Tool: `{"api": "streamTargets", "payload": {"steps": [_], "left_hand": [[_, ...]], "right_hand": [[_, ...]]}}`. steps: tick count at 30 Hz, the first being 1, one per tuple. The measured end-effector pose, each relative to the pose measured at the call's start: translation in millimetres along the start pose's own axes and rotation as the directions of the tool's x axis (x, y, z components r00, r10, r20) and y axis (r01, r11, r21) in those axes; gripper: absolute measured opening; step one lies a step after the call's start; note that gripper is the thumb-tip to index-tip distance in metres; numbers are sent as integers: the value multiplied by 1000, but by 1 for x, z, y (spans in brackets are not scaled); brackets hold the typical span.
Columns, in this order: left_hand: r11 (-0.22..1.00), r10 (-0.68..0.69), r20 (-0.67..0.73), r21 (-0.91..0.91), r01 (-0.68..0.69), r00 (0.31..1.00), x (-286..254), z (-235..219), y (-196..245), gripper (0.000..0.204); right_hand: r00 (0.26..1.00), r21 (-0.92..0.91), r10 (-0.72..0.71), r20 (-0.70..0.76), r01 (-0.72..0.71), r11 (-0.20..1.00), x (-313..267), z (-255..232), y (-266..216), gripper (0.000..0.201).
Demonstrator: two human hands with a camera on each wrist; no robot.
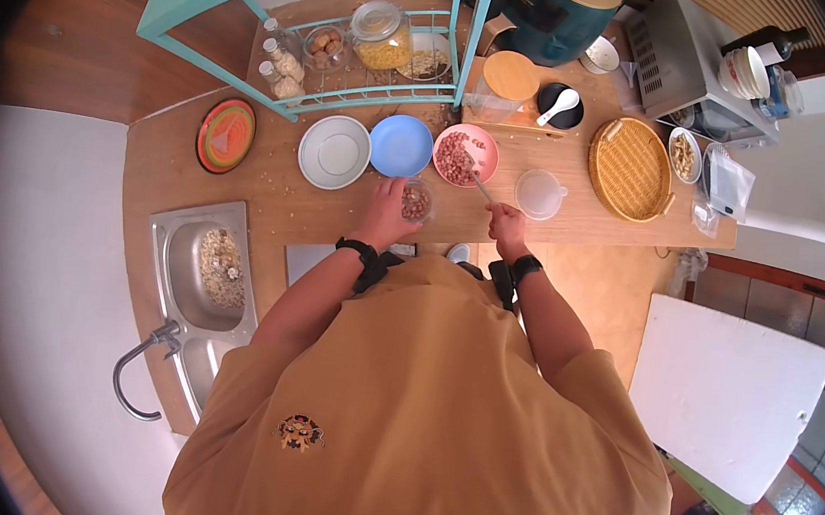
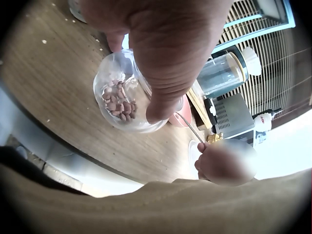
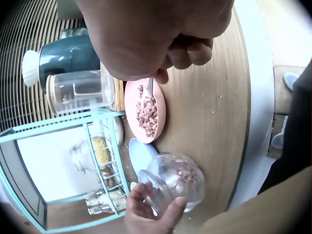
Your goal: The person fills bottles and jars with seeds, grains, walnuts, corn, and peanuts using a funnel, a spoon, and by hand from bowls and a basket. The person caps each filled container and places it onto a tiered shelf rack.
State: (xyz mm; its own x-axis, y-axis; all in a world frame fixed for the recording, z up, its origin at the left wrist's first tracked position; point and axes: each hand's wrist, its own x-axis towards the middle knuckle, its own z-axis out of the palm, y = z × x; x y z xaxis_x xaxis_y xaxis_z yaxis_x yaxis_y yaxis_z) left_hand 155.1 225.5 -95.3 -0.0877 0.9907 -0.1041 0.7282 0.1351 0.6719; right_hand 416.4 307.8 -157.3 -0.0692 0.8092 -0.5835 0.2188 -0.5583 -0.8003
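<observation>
My left hand (image 1: 387,215) grips a clear glass jar (image 2: 103,97) around its mouth; reddish nuts (image 2: 117,101) lie inside. In the right wrist view the left hand (image 3: 153,217) has fingers and thumb on either side of the jar's neck (image 3: 158,190). My right hand (image 1: 508,229) pinches the handle of a metal spoon (image 1: 481,192), whose far end is among the nuts (image 1: 455,158) in a pink plate (image 1: 490,146). In the right wrist view the spoon (image 3: 150,87) reaches into the plate (image 3: 130,105); its bowl is hard to make out.
A blue plate (image 1: 401,146) and a white bowl (image 1: 334,152) stand left of the pink plate. Right of it are a translucent lid-like item (image 1: 540,195) and a wicker tray (image 1: 631,168). A turquoise rack (image 1: 369,100) stands behind; the sink (image 1: 176,263) is at left.
</observation>
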Motion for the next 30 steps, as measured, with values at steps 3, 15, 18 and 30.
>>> {"api": "streamTargets", "payload": {"steps": [3, 15, 18, 30], "left_hand": [[1000, -5, -1, 1, 5, 1000, 0, -1, 0, 87], [1000, -12, 19, -8, 12, 1000, -2, -5, 4, 87], [1000, -21, 23, -19, 21, 1000, -1, -5, 4, 87], [1000, -24, 5, -11, 24, 1000, 0, 2, -4, 87]], "right_hand": [[994, 305, 71, 79, -92, 948, 0, -1, -9, 20], [984, 312, -20, 176, -37, 949, -30, -40, -33, 16], [959, 261, -57, 277, -18, 965, -50, -37, -46, 17], [585, -439, -666, 462, 804, 402, -90, -1, -80, 12]]}}
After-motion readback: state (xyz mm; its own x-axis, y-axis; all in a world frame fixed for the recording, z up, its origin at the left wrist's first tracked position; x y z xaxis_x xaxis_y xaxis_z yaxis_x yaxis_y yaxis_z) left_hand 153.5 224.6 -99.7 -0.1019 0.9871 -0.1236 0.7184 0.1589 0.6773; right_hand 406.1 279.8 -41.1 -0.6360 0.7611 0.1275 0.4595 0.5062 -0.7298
